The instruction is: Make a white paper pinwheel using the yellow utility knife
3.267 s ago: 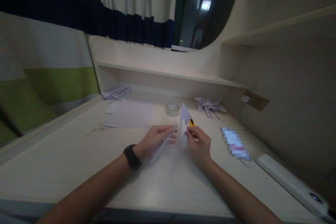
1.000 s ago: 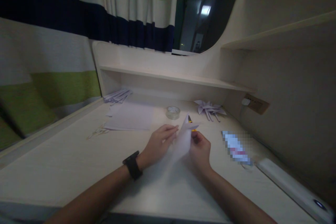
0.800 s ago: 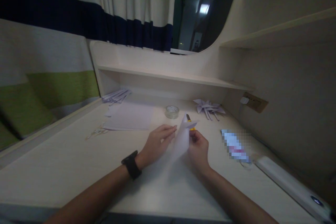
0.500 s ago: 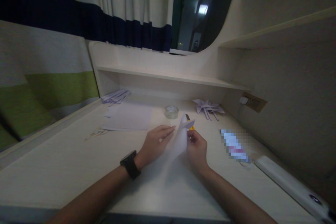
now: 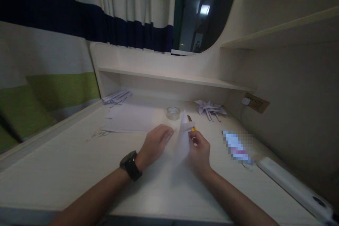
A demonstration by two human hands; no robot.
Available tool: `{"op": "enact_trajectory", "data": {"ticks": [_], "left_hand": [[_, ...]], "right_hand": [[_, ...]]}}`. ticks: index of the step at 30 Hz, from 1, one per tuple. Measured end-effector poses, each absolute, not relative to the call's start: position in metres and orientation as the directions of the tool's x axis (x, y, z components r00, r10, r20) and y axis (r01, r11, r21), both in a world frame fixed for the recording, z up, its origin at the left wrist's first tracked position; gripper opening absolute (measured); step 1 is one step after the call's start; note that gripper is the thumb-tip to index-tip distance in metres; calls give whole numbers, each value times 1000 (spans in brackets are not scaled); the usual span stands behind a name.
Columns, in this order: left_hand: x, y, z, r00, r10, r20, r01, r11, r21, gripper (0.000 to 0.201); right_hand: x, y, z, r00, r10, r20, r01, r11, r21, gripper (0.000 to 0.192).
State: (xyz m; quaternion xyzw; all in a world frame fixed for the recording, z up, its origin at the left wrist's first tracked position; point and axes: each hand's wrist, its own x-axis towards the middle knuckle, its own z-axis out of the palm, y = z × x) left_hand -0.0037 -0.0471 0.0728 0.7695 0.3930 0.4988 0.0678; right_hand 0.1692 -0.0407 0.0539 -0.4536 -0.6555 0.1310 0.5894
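Observation:
A sheet of white paper, partly folded with a flap bent over near its top, stands up between my hands. My right hand pinches its right edge between thumb and fingers. Just left of the paper, my left hand has its fingertips pressed together; whatever lies between them is too small to make out. A dark watch is on the left wrist. Behind the right fingers lies a yellow utility knife, partly hidden by the paper and hand. A roll of clear tape rests beyond the paper.
Paper sheets lie back left, with rolled paper sticks behind and thin pale strings in front. Folded paper pinwheels sit back right. A blurred-out phone-like object and a long white lamp-like bar lie right.
My left hand has drawn slightly away from the paper, its fingers now curled together. The paper's tip stands higher and its flap has shifted. My right hand keeps its pinch.

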Motion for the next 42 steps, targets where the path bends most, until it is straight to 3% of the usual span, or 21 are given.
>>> {"op": "enact_trajectory", "data": {"ticks": [6, 13, 31, 37, 42], "left_hand": [[-4, -48, 76, 304, 689, 658, 606, -673, 424, 25], [0, -53, 77, 284, 696, 660, 675, -634, 378, 23], [-3, -52, 78, 313, 777, 546, 629, -600, 494, 28], [-5, -50, 78, 379, 722, 579, 650, -653, 389, 27], [-9, -50, 78, 447, 633, 632, 672, -704, 230, 23]], "right_hand": [[168, -43, 55, 15, 652, 758, 485, 658, -576, 11], [165, -46, 52, -42, 560, 827, 517, 721, -462, 10], [165, -48, 52, -43, 556, 830, 511, 726, -460, 10], [167, -49, 56, -33, 570, 821, 492, 725, -483, 11], [164, -52, 57, 6, 683, 730, 419, 661, -622, 8]]}}
